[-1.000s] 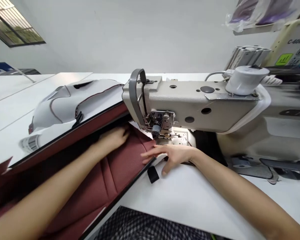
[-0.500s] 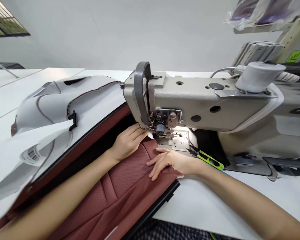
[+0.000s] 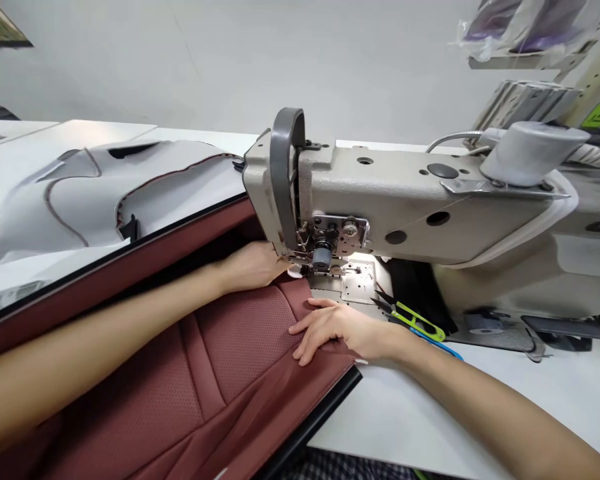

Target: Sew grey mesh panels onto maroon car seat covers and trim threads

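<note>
A dark red seat cover (image 3: 250, 333), with perforated panels and seams, lies under the head of a sewing machine (image 3: 380, 200). Beside the presser foot, my left hand (image 3: 255, 267) is closed on the cover's far edge, its fingertips partly hidden behind the machine head. A small white bit shows by its fingers. My right hand (image 3: 325, 330) rests on the cover's near right corner, fingers spread and pressing down. Along the cover's near edge runs a black strip (image 3: 325, 410). The needle area is lit, but the needle itself is hard to make out.
Green-handled thread snips (image 3: 413, 317) lie right of the needle plate, near a blue-handled tool (image 3: 437, 343). Grey-white backed cover pieces (image 3: 75, 193) spread over the table at left. A white thread cone (image 3: 535, 153) sits atop the machine. The wall stands behind.
My left hand has turned and its fingers reach further behind the machine head. The cover's raised far flap has shifted and hides more of the white label. My right hand stays nearly in place.
</note>
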